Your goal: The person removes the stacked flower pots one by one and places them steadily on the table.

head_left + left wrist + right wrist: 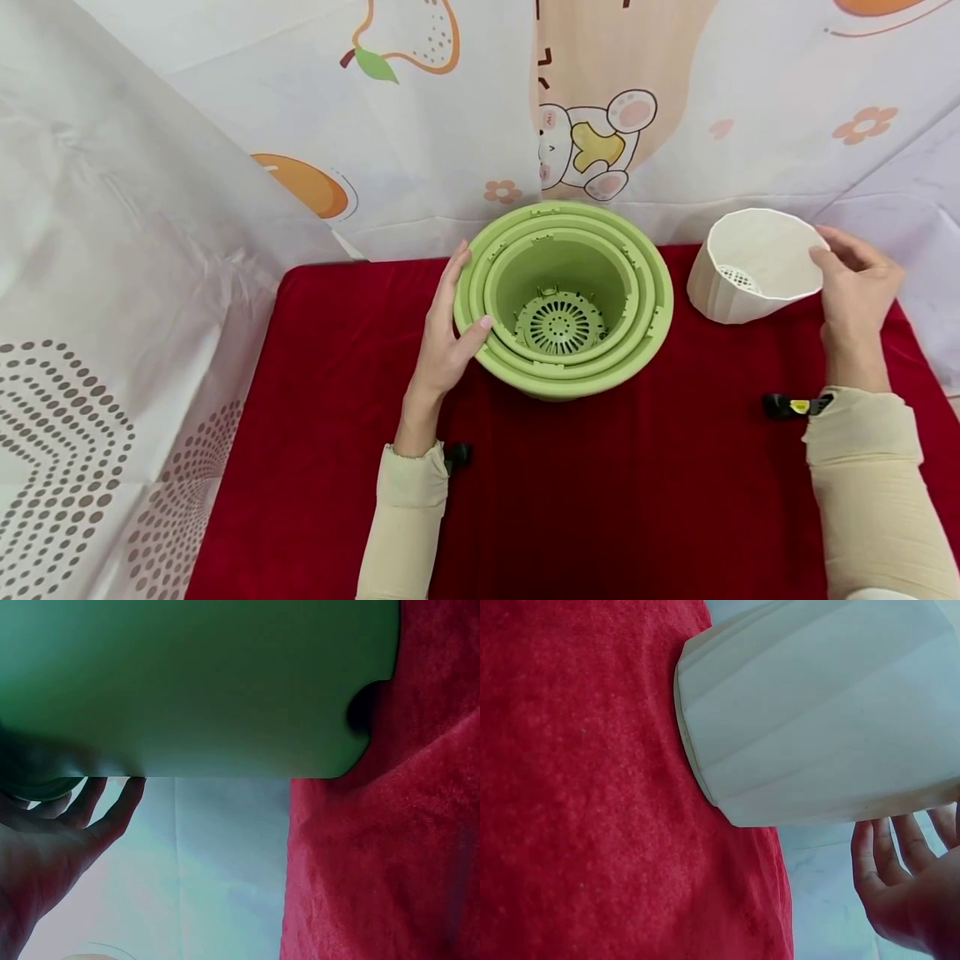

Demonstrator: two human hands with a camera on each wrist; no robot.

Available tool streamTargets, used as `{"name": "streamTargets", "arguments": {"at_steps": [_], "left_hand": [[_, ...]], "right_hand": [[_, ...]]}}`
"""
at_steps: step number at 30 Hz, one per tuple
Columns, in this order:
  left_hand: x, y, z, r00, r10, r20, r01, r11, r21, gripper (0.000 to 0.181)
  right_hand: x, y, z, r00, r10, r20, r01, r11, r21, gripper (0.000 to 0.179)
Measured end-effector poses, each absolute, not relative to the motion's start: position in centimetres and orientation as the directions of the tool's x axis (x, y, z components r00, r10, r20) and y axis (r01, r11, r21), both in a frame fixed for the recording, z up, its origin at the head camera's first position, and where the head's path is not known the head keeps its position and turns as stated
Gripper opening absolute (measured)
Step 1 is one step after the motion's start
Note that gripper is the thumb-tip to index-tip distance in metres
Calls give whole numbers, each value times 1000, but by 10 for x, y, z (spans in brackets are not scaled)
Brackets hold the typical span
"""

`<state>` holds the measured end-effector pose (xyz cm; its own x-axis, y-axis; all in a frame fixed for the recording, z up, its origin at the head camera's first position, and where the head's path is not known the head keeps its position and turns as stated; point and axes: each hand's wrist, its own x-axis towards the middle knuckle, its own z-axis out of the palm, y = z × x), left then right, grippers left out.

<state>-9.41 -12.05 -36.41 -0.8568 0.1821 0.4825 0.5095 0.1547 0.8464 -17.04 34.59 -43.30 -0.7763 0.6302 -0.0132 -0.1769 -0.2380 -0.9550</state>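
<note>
Nested green plastic flower pots (658,317), rims one inside another, stand at the middle of the cloth. A slotted round base (560,323) shows at the bottom of the innermost one. My left hand (442,346) grips their left rim, thumb on the edge. In the left wrist view the outer green pot's wall (210,682) fills the top, with the left hand (56,859) under its rim. To the right, a white faceted flower pot (712,292) has drain holes inside. My right hand (862,287) pinches its right rim; the right wrist view shows this white pot (817,727) on the cloth.
A red cloth (600,500) covers the table. Printed white curtains (435,142) hang close behind the pots and along the left side (112,292). Black wrist-camera parts (780,406) stick out beside both sleeves.
</note>
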Motion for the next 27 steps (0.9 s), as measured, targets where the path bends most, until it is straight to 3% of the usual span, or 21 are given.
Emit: {"name": "streamTargets", "arguments": {"at_steps": [19, 23, 27], "left_hand": [[-91, -121, -367, -867, 165, 469, 493, 157, 856, 77], [-92, -120, -365, -866, 164, 472, 495, 157, 855, 76], [-93, -120, -364, -865, 166, 474, 497, 155, 854, 76]], "right_hand": [[-167, 347, -429, -813, 580, -51, -105, -233, -967, 25], [-166, 343, -422, -786, 617, -23, -104, -168, -980, 24], [-166, 336, -411, -745, 662, 80, -95, 14, -995, 21]]}}
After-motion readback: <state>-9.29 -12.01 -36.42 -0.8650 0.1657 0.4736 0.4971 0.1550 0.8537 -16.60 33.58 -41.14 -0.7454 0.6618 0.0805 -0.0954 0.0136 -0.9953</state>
